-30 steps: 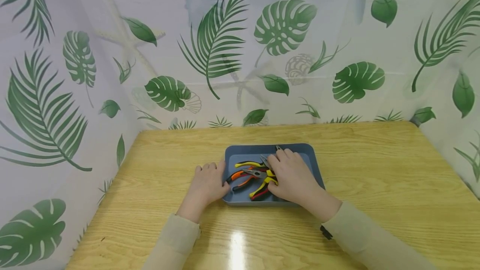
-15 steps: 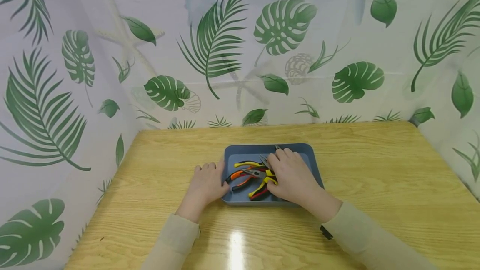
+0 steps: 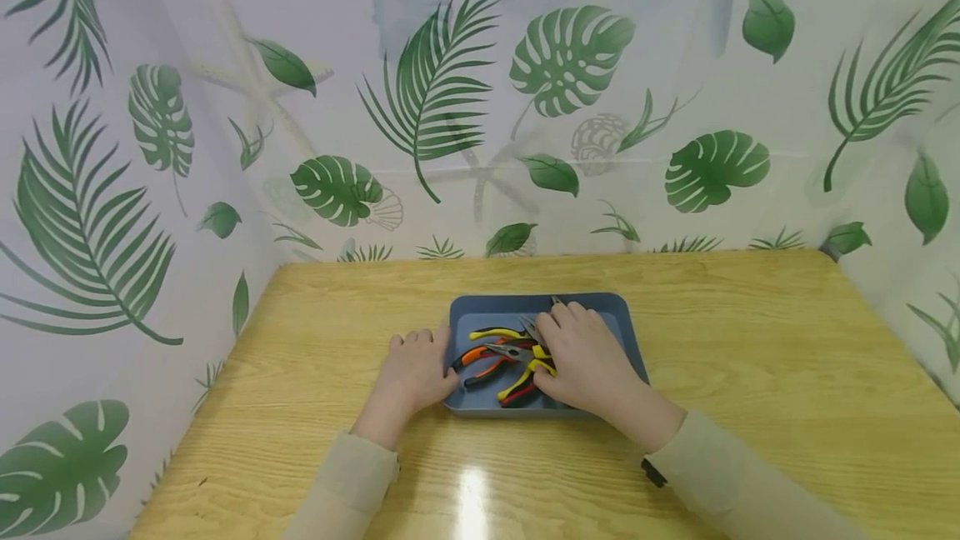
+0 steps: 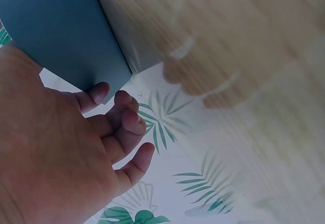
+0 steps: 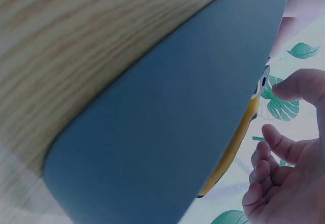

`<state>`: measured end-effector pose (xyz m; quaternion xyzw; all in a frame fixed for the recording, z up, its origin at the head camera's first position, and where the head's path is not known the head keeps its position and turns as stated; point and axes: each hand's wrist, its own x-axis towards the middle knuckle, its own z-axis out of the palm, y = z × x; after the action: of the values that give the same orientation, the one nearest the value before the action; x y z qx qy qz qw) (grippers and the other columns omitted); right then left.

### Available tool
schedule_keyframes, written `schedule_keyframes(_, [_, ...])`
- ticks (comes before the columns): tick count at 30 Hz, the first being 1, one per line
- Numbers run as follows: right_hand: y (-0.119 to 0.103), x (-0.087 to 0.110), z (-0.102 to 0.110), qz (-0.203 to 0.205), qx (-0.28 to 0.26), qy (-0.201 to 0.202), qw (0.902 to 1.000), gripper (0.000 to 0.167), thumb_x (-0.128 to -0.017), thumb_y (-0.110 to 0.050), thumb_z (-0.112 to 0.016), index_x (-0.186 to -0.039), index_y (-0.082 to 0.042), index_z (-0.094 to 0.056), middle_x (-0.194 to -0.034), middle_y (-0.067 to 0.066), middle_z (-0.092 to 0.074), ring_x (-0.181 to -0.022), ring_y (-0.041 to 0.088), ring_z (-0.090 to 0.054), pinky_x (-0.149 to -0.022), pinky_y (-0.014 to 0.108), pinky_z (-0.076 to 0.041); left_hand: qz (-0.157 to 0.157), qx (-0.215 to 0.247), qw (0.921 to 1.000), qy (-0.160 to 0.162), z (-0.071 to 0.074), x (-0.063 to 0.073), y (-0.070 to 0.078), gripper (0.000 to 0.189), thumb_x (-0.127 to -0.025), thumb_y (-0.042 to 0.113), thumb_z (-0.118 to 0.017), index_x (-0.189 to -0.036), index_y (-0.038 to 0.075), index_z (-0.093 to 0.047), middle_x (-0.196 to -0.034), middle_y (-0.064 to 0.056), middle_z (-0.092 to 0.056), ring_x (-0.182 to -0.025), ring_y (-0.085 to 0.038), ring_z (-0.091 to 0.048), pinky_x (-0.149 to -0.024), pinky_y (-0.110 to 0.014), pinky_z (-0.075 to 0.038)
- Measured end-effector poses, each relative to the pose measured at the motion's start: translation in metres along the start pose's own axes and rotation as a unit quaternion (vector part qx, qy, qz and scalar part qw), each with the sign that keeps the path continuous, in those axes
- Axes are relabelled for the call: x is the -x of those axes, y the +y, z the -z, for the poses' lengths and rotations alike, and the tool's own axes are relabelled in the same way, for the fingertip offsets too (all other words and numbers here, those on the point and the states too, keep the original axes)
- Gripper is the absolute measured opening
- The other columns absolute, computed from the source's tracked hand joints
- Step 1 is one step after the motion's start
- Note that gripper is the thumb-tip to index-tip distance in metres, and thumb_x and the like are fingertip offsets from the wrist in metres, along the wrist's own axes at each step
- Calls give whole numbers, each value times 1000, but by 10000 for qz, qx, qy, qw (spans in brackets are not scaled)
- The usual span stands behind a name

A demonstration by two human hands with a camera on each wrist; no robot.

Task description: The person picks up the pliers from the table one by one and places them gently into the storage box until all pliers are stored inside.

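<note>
A blue rectangular tray (image 3: 480, 412) holds several pliers in a loose pile. Orange-and-black handles (image 3: 472, 354) lie at its left, and yellow-and-black handles (image 3: 491, 332) behind them. Needle-nose pliers (image 3: 512, 352) point left on top, their yellow-and-red handles running towards the near side. My left hand (image 3: 415, 365) holds the tray's left side, thumb at the rim and fingers along the outer wall (image 4: 56, 31). Over the right half of the pile hovers my right hand (image 3: 585, 352), palm down. Its thumb and loosely bent fingers stand apart with nothing between them in the right wrist view (image 5: 292, 153).
The tray stands on a wood-grain table (image 3: 750, 340). A white cloth (image 3: 465, 123) printed with green leaves hangs behind the table and along both sides. A yellow handle (image 5: 228, 153) shows above the tray wall in the right wrist view.
The head view has tipped slightly, so the scene sits a little lower. Both hands, the tray and the pliers keep their places.
</note>
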<state>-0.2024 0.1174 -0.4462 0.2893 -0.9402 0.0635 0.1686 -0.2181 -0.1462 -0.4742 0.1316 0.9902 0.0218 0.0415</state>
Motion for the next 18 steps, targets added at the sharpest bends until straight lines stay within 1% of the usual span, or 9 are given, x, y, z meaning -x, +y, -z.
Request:
schedule_keyframes(6, [0, 1, 1, 4, -24, 58, 10000, 36, -78, -26, -82, -88, -15, -49, -79, -1, -41, -73, 18, -32, -69, 32, -26, -12, 2, 10000, 48, 1, 2, 1, 58, -97, 34, -68, -146, 8, -52, -128, -19, -67, -113, -36, -62, -95, -50, -43])
schedule_keyframes(11, [0, 5, 4, -91, -119, -31, 9999, 33, -79, -25, -81, -89, -15, -52, -80, -1, -43, -74, 18, -34, -69, 33, -27, -25, 29, 10000, 27, 2, 3, 2, 59, -97, 33, -68, -147, 7, -51, -129, -20, -66, -116, -37, -62, -97, -53, -44])
schedule_keyframes(13, [1, 6, 5, -143, -133, -75, 9998, 32, -79, -25, -82, -90, -14, -54, -81, 0, -46, -75, 19, -35, -69, 33, -29, -26, 42, 10000, 16, 2, 3, 2, 60, -97, 33, -68, -148, 7, -51, -130, -21, -66, -118, -37, -62, -98, -54, -44])
schedule_keyframes(18, [3, 9, 5, -204, -60, -101, 9997, 32, -80, -27, -83, -93, -13, -58, -86, 1, -52, -77, 20, -40, -70, 35, -34, -10, 12, 10000, 21, 1, 1, 2, 58, -97, 33, -68, -147, 8, -52, -130, -20, -67, -117, -37, -62, -97, -52, -44])
